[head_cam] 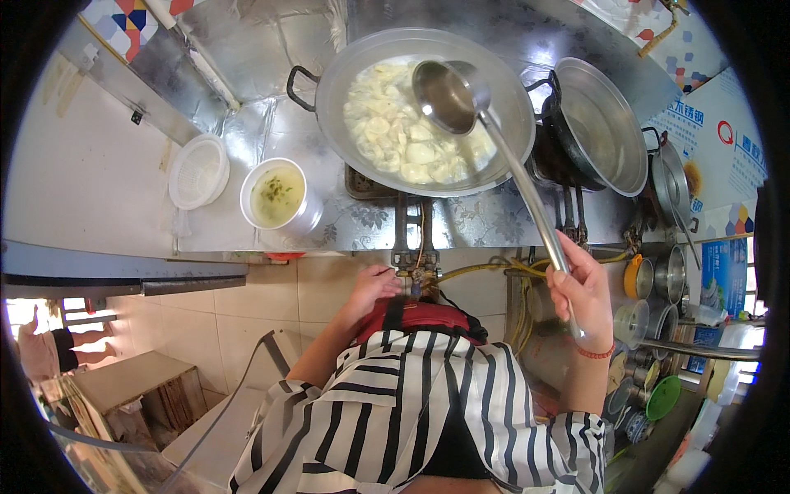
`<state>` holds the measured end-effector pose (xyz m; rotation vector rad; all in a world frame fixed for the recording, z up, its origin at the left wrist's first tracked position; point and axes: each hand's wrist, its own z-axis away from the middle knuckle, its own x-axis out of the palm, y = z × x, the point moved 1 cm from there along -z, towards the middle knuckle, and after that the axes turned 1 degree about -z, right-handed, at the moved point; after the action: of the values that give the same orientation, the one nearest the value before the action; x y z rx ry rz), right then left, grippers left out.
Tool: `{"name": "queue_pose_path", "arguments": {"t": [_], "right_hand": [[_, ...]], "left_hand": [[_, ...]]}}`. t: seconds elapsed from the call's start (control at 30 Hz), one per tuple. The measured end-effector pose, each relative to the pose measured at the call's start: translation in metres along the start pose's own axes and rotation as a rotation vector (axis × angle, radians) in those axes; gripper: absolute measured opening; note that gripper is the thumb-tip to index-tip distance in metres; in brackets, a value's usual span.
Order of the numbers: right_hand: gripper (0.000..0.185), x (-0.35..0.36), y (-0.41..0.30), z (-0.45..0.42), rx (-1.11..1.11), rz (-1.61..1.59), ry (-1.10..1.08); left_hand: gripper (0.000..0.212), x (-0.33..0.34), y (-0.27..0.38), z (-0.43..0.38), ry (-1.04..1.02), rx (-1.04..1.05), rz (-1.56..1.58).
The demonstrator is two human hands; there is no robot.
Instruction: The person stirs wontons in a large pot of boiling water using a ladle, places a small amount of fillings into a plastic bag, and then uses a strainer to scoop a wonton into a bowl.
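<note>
My right hand [581, 285] grips the handle of a long metal ladle [524, 185]. The ladle's bowl is tilted over a large two-handled metal wok [330, 133], above its right half. Many pale dumplings [395, 133] lie in the steaming liquid in the wok, which sits on a gas burner. My left hand [374, 289] is near the burner's valve [418, 275] below the counter's front edge; its fingers are slightly bent, and whether they touch the valve cannot be told. Left of the wok stands a white tub [308, 207] of yellowish broth with green bits.
A white plastic basket [199, 173] sits at the counter's left end. A second metal wok [602, 126] and a smaller pan [671, 179] stand to the right. Yellow gas hoses [524, 265] run below the counter. Metal pots and bowls fill a rack at the right. Another person stands far left.
</note>
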<state>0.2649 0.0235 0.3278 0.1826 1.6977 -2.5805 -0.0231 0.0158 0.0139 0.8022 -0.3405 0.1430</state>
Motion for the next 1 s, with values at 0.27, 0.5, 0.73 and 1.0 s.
{"name": "queue_pose_path", "arguments": {"t": [0.27,0.5,0.73,1.0], "right_hand": [[0.056,0.017,-0.006,-0.008,0.094,0.048,-0.092],[0.055,-0.019,0.019,-0.011,0.106,-0.520,-0.197],[0.059,-0.029,0.048,-0.008,-0.061,-0.457,-0.096],[0.058,-0.021,0.050,-0.012,-0.153,-0.283,0.003]], "left_hand": [[0.028,0.001,0.001,0.000,0.014,-0.010,0.024],[0.026,0.005,0.005,0.003,0.033,0.008,-0.003],[0.028,0.009,0.012,0.009,0.006,0.013,-0.015],[0.028,-0.002,0.001,-0.001,-0.001,-0.032,-0.009]]}}
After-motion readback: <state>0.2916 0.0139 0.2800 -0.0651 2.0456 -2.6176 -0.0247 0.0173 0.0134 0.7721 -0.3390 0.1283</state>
